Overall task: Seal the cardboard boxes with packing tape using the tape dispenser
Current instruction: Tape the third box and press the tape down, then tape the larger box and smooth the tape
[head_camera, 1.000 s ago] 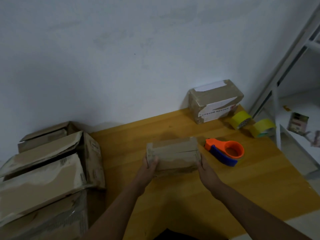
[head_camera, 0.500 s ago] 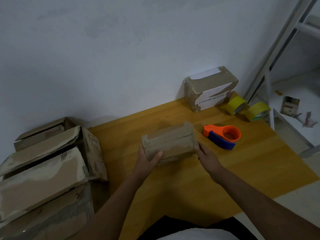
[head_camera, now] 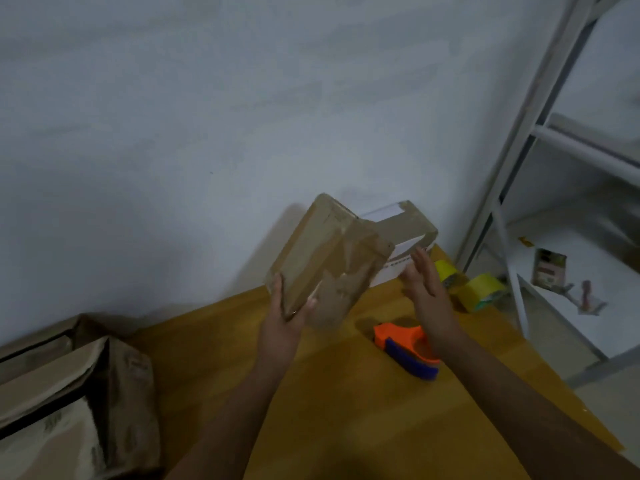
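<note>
Two forearms reach up from the bottom edge over a yellow wooden table. At the left, brown cartons are stacked, cut off by the frame. The left hand grasps the lower corner of a small box, lifted off the table and tilted. The right hand is released, fingers straight, just beside the box and apart from it. Its wrist partly hides the orange-and-blue dispenser lying on the table. Farther back, yellow tape rolls and a second box, half hidden, sit by the grey wall. A white rack stands at the right; the items on its shelf are too blurred to make out.
</note>
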`<state>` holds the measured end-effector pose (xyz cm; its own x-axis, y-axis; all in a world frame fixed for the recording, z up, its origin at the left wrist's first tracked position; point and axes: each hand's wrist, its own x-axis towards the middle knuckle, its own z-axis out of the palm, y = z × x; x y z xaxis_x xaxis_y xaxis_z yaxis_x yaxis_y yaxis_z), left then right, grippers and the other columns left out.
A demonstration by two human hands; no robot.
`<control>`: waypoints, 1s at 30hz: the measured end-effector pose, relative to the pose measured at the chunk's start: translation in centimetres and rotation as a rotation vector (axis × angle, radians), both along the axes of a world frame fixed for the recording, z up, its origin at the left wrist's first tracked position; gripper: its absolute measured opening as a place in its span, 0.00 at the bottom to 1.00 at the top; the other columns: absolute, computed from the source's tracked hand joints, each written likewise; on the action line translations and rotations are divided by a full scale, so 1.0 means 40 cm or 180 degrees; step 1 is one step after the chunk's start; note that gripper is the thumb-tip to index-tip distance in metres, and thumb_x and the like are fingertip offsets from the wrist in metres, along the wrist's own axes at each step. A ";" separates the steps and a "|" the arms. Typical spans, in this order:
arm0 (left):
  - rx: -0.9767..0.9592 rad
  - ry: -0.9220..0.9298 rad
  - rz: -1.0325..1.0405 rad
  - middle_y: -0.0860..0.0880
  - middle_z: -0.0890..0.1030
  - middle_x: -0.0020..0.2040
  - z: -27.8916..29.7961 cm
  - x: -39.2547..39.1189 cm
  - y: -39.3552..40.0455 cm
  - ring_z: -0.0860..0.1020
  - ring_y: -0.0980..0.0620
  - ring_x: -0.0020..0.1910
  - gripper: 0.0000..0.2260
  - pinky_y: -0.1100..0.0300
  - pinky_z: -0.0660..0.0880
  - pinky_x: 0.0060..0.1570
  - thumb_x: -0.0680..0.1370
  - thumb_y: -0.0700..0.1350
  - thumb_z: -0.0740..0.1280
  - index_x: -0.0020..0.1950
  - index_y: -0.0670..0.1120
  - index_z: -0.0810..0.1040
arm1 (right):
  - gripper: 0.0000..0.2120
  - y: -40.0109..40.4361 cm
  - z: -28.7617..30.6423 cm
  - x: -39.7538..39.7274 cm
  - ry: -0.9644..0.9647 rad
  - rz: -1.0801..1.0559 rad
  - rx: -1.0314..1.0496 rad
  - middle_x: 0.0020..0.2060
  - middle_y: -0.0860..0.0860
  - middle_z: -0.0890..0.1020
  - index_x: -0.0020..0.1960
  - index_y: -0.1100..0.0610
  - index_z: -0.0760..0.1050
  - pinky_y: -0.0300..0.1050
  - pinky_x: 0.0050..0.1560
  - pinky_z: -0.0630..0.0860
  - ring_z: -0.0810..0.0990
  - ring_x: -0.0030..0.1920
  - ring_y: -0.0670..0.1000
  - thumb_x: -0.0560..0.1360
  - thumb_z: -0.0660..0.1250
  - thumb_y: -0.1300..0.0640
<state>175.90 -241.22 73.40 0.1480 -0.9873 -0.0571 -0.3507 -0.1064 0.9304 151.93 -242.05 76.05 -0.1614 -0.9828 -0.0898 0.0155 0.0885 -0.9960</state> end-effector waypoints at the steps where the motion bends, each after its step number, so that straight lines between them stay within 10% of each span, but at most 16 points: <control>1: -0.0010 -0.0030 0.0035 0.65 0.62 0.71 0.014 -0.028 -0.041 0.68 0.56 0.70 0.39 0.61 0.72 0.60 0.75 0.59 0.70 0.80 0.61 0.50 | 0.23 -0.034 0.005 -0.032 0.0138 -0.0148 0.0020 0.70 0.43 0.68 0.72 0.38 0.62 0.54 0.68 0.70 0.68 0.70 0.48 0.78 0.59 0.39; 15: -0.0114 -0.2189 -0.0269 0.47 0.76 0.66 0.088 -0.297 -0.497 0.79 0.45 0.58 0.37 0.50 0.79 0.51 0.75 0.65 0.67 0.78 0.59 0.52 | 0.18 -0.406 -0.094 -0.289 0.1639 0.0692 0.0385 0.61 0.55 0.76 0.70 0.57 0.67 0.44 0.52 0.75 0.78 0.60 0.57 0.81 0.60 0.56; 30: 0.0089 -0.1334 -0.0568 0.50 0.52 0.80 0.054 -0.201 -0.408 0.64 0.47 0.74 0.35 0.45 0.70 0.68 0.74 0.60 0.71 0.77 0.55 0.60 | 0.17 -0.257 -0.139 -0.118 0.1645 0.1160 0.0801 0.64 0.52 0.76 0.68 0.59 0.70 0.49 0.54 0.74 0.79 0.57 0.57 0.80 0.62 0.58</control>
<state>167.85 -257.53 75.55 -0.0085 -0.9984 -0.0554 -0.7115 -0.0330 0.7019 147.20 -252.33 70.48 0.0924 -0.9418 -0.3232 -0.5316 0.2278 -0.8158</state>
